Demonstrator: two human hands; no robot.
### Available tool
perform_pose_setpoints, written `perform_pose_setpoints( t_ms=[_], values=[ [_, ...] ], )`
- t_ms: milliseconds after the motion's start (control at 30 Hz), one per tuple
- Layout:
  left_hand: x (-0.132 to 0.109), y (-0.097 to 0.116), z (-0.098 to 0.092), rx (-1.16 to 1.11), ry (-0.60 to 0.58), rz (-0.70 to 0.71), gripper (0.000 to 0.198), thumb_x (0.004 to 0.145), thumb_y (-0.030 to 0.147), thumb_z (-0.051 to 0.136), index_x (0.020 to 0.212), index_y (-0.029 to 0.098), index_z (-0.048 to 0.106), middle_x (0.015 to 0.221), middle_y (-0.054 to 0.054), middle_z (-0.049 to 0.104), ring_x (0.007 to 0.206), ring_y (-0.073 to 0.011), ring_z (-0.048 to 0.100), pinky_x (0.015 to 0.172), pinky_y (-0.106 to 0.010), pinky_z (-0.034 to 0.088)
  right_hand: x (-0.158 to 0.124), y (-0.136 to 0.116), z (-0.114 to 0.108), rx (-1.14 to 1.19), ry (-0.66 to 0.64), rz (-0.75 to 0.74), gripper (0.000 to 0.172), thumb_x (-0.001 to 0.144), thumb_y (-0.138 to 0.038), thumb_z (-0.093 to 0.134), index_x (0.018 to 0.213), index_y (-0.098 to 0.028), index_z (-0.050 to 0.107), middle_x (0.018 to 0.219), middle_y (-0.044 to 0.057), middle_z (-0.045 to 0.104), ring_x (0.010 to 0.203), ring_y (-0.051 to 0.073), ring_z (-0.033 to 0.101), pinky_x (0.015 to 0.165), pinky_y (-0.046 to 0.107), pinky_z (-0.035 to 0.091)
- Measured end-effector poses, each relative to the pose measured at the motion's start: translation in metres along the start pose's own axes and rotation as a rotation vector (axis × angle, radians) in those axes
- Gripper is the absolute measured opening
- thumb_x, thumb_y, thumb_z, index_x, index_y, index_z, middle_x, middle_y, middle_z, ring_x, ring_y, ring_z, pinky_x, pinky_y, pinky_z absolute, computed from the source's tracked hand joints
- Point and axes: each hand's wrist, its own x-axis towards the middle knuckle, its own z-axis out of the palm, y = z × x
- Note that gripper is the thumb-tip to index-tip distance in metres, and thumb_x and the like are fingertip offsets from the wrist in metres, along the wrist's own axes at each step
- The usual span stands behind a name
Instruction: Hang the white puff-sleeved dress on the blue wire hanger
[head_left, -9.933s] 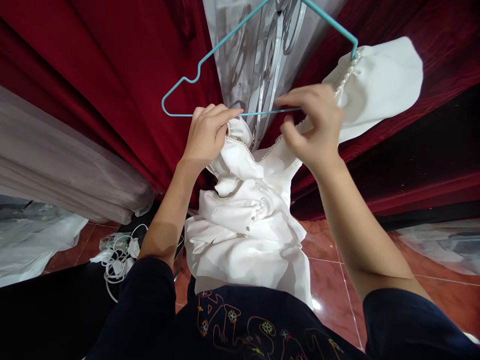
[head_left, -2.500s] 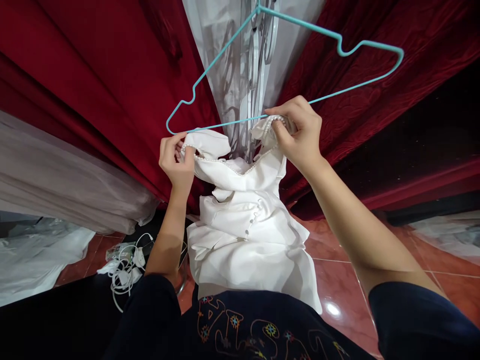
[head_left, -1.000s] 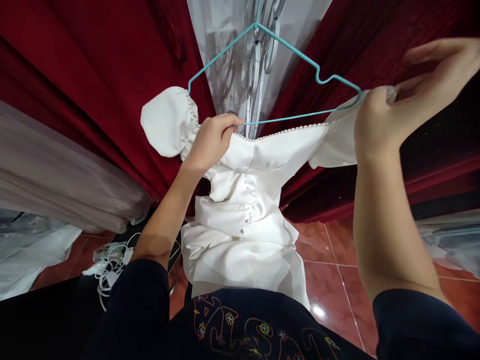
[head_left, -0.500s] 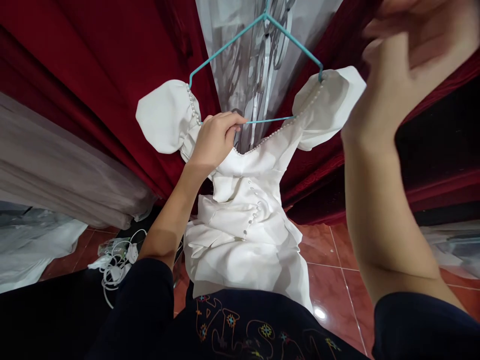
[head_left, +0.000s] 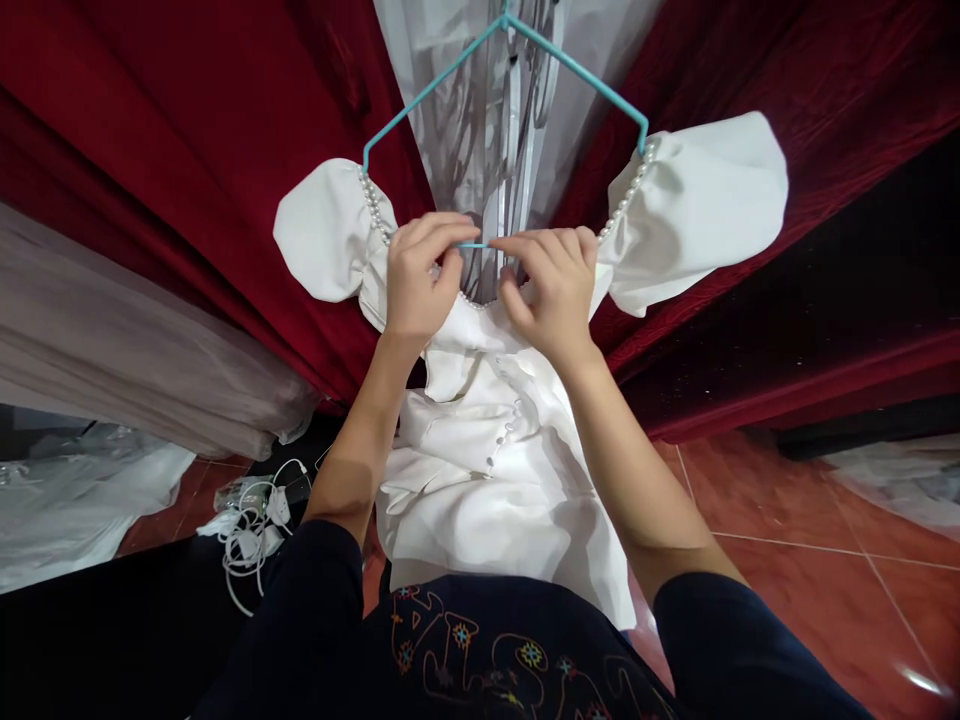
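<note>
in the head view, a white puff-sleeved fabric dress point(head_left: 510, 530) with pearl-like trim hangs from both outer ends of a thin turquoise hanger point(head_left: 577, 70). left hand point(head_left: 420, 275) and right hand point(head_left: 553, 285), slightly apart, curl at its lower bar; their grip cannot be told.

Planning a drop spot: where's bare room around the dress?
Red floor tiles, between right forearm, red curtain and pale tulle. Black surface at lower left, between white cables and picture edge, seems bare. Crowded: dress neckline, with left hand and right hand at hanger bar.
</note>
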Motion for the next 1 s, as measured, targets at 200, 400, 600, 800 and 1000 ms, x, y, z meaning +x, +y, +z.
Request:
perform_pose_setpoints(
  t_ms=[200, 400, 600, 800, 1000],
  values=[
    [0.016, -0.048, -0.013, 0.127, 0.568, 0.061, 0.026, 0.109, 0.038, 0.059, 0.133, 0.027, 0.057, 0.145, -0.005, 0.052, 0.141, -0.0215, 0.047, 0.125, -0.044, 0.035, 0.001, 0.000, 0.006, -0.020, -0.028, 0.020, 0.039, 0.099, -0.027, 0.043, 0.131, -0.034, 0.066, 0.123, 0.003, 0.069, 0.116, 0.027, 0.062, 0.116, 0.056, 0.039],
    [0.035, -0.082, -0.040, -0.105, 0.432, -0.064, 0.020, 0.105, 0.017, 0.052, 0.105, 0.020, 0.071, 0.102, -0.001, 0.075, 0.101, -0.0153, 0.069, 0.097, -0.035, 0.055, 0.004, 0.015, 0.000, -0.062, -0.066, 0.049, 0.038, 0.099, -0.027, 0.043, 0.129, -0.032, 0.067, 0.123, 0.007, 0.069, 0.118, 0.031, 0.061, 0.114, 0.059, 0.041],
    [0.025, -0.118, -0.062, -0.215, 0.502, -0.290, 0.040, 0.101, 0.055, 0.062, 0.092, 0.016, 0.069, 0.091, 0.001, 0.075, 0.095, -0.0168, 0.070, 0.092, -0.042, 0.052, 0.006, 0.020, -0.006, -0.042, -0.070, 0.022, 0.037, 0.100, -0.027, 0.043, 0.126, -0.033, 0.069, 0.121, 0.006, 0.070, 0.118, 0.030, 0.062, 0.114, 0.059, 0.042],
    [-0.017, -0.127, -0.043, -0.453, 0.103, -0.665, 0.034, 0.080, 0.046, 0.076, 0.092, 0.014, 0.073, 0.084, -0.001, 0.077, 0.083, -0.0170, 0.070, 0.079, -0.035, 0.057, 0.007, 0.019, -0.001, 0.049, -0.039, 0.001, 0.037, 0.100, -0.027, 0.043, 0.124, -0.031, 0.071, 0.113, 0.006, 0.071, 0.112, 0.028, 0.064, 0.111, 0.059, 0.045],
    [-0.029, -0.041, -0.039, -0.474, -0.305, -0.218, 0.027, 0.084, 0.018, 0.061, 0.102, 0.018, 0.081, 0.105, -0.005, 0.081, 0.102, -0.0233, 0.076, 0.097, -0.034, 0.061, 0.009, 0.021, 0.002, 0.003, -0.052, 0.031, 0.033, 0.101, -0.032, 0.046, 0.124, -0.033, 0.070, 0.113, 0.007, 0.071, 0.115, 0.029, 0.064, 0.112, 0.059, 0.047]
  ],
)
